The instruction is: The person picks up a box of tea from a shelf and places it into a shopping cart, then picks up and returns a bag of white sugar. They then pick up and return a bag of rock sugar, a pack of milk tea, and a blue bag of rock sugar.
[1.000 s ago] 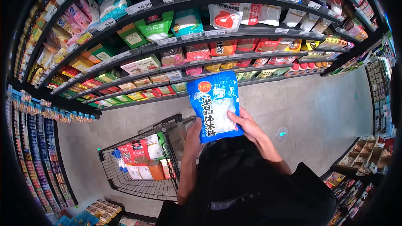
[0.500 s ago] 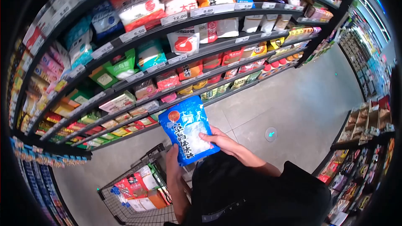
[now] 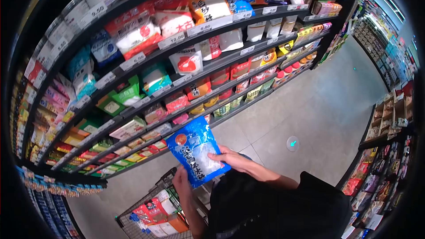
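A blue bag of rock sugar (image 3: 183, 150), with a clear window and dark printed characters, is held up in front of my body. My right hand (image 3: 228, 158) grips its right edge, the thumb lying across the front over the window. At the lower left edge, my left hand (image 3: 181, 179) is closed on the bag, its fingers partly hidden behind it. Below and left of the bag stands a shopping cart (image 3: 129, 228) with several packages in it, among them a red and white bag (image 3: 152, 210).
A long shelf (image 3: 146, 52) of bagged and boxed goods with price tags curves across the left and top. Grey floor (image 3: 274, 119) with a lit arrow marker (image 3: 293, 144) lies to the right. More shelving (image 3: 372, 168) stands at the right edge.
The bag and both hands sit slightly lower in view, and the bag has tilted a little. The cart and floor marker have shifted right and down as the view moved. Both hands keep hold.
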A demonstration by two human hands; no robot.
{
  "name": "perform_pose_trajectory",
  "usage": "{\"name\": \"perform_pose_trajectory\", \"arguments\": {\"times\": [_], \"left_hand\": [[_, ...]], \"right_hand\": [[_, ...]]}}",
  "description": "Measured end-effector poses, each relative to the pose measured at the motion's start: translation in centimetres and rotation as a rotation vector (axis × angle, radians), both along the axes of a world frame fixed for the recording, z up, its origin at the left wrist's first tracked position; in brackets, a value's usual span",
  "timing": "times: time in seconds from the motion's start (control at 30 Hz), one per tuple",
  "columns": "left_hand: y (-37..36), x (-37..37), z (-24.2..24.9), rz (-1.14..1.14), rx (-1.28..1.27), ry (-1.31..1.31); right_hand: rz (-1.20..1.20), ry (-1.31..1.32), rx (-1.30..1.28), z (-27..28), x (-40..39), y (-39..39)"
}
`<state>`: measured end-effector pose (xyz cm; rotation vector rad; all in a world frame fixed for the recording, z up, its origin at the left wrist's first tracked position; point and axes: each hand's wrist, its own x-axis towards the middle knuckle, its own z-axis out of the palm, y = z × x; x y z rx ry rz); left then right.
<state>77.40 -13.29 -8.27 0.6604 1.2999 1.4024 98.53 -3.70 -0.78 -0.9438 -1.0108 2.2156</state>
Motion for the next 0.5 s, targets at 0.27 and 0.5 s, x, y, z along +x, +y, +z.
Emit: {"name": "perform_pose_trajectory", "arguments": {"times": [0.27, 0.5], "left_hand": [[-3.4, -0.4, 0.4, 0.645, 0.092, 0.638], [-5.8, 1.1, -4.7, 0.423, -0.008, 0.696]], "right_hand": [[0.005, 0.039, 0.01, 0.1, 0.3, 0.7], [0.04, -0.006, 0.048, -0.6, 0.1, 1.2]]}}
